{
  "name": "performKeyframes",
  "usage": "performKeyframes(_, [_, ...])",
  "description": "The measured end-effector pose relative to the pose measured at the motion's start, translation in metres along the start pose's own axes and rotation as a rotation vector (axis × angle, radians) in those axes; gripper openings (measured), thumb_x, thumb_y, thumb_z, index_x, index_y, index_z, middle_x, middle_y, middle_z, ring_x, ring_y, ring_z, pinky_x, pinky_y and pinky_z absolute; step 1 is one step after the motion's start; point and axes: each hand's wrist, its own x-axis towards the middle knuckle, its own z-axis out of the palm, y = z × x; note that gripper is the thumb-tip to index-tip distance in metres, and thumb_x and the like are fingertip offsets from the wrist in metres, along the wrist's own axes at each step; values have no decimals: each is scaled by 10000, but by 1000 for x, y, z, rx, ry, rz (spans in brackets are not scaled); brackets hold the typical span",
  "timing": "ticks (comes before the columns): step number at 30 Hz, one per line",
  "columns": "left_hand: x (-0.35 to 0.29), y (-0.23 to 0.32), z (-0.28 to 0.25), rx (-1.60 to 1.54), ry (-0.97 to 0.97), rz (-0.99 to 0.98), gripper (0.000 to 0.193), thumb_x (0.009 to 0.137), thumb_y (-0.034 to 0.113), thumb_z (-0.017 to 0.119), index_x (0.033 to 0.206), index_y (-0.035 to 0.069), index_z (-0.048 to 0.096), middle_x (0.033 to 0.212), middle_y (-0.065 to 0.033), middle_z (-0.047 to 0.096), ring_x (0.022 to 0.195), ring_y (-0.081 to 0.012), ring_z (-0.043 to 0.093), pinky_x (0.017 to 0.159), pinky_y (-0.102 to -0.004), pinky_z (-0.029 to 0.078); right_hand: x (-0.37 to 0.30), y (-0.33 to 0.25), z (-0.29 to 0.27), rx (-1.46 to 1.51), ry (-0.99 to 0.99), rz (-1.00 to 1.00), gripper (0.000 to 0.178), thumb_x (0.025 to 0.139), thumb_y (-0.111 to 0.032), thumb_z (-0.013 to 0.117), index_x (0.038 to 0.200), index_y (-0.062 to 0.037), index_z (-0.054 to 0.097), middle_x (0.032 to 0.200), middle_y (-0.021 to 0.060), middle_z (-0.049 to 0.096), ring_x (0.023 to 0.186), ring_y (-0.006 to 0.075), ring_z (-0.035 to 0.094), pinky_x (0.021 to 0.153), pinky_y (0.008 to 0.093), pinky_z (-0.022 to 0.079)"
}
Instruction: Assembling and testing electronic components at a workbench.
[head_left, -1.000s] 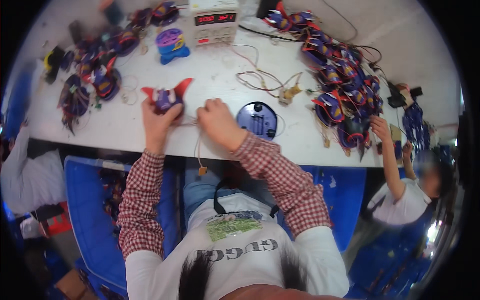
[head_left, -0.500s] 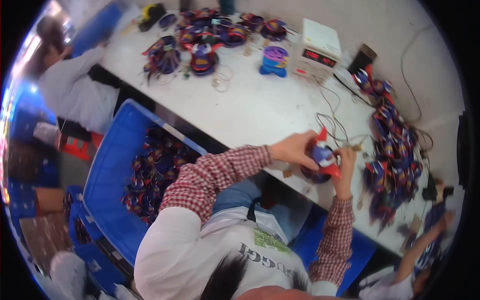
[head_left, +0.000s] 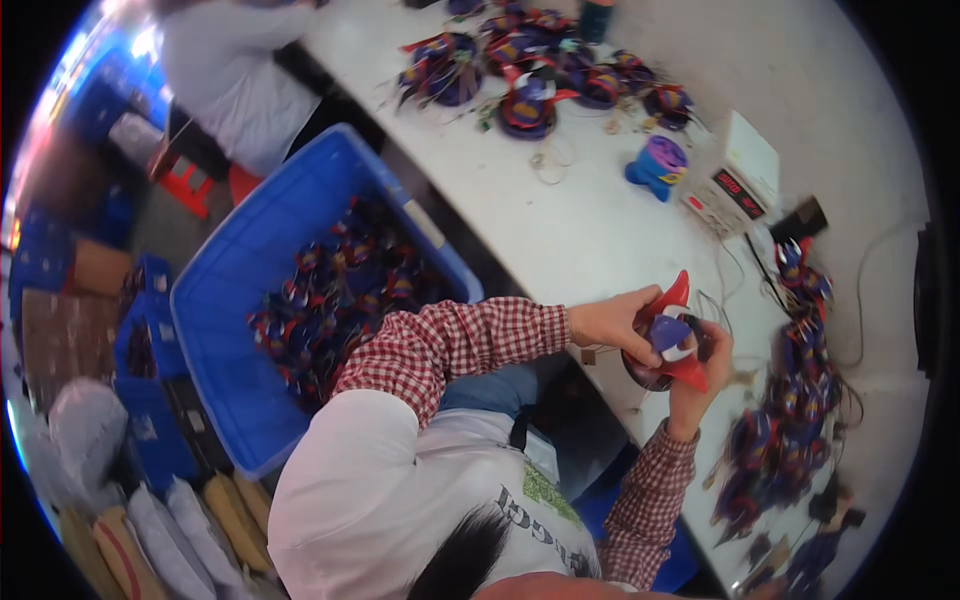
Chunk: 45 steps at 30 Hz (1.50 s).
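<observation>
- At the near edge of the white table (head_left: 590,230), I see both hands holding one small toy (head_left: 672,335), a rounded purple-and-blue body with red pointed fins, raised just above the tabletop.
- Left hand (head_left: 615,322) reaches in from the plaid sleeve (head_left: 450,345); its fingers (head_left: 640,298) are curled and closed against the toy's upper side, by the top fin.
- Right hand (head_left: 700,385) comes up from below; its fingers wrap the far and lower side of the toy, clamped on the body. How the thumb sits I cannot tell.
- I judge the toy light, hard plastic and fairly stiff; its glossy shell looks a little slippery.
- Thin fins look like the weak spot, so I would take hold around the round body, not by the red tips.
- Loose wires (head_left: 735,300) lie on the table just beside the hands; whether any runs into the toy I cannot tell.
- Heaps of like toys (head_left: 790,440) lie on the table to the right, more at the far end (head_left: 530,75).
- Left of the person's lap, a blue bin (head_left: 225,300) holds many more.
- Beyond the hands stand a small white box with a red display (head_left: 738,175) and a blue-and-purple tape holder (head_left: 657,167).
</observation>
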Motion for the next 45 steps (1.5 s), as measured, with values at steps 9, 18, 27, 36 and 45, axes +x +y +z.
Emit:
performKeyframes(9, [-201, 115, -110, 31, 659, 96, 878, 513, 0, 752, 1322, 71, 416, 1128, -114, 586, 904, -191, 588, 827, -259, 479, -4, -85, 101, 198, -405, -216, 228, 863, -82, 594, 1069, 0, 545, 990, 68, 545, 810, 153, 514, 760, 264, 435])
performKeyframes(18, [-387, 70, -235, 66, 1138, -64, 662, 731, 58, 648, 1345, 18, 404, 1192, -106, 557, 973, -156, 543, 853, -216, 424, -18, -64, 124, 21, -651, 43, 210, 863, -67, 580, 1063, -8, 565, 959, 84, 587, 834, 165, 538, 775, 262, 448])
performKeyframes(27, [-451, -140, -272, 56, 884, -447, 796, 685, -20, 708, 1396, 19, 351, 1131, -140, 595, 843, -174, 604, 748, -258, 493, -42, -45, 109, -24, -658, 164, 179, 814, -81, 652, 977, -12, 623, 887, 75, 618, 717, 162, 555, 678, 250, 462])
performKeyframes(36, [-451, -117, -270, 1265, 729, -681, 521, 714, 199, 754, 1147, -18, 562, 1053, -184, 585, 973, -280, 547, 872, -339, 444, -66, 4, -7, -19, -191, 58, 268, 825, -32, 638, 1084, -17, 569, 927, 58, 567, 736, 128, 533, 666, 236, 452])
performKeyframes(45, [-122, 27, -44, 926, 312, -41, 189, 824, 19, 598, 1011, 26, 568, 914, -66, 554, 771, -158, 499, 731, -259, 433, -106, 69, -189, -65, 593, 276, 202, 899, -72, 557, 1088, -3, 582, 905, 49, 619, 745, 105, 555, 662, 206, 462])
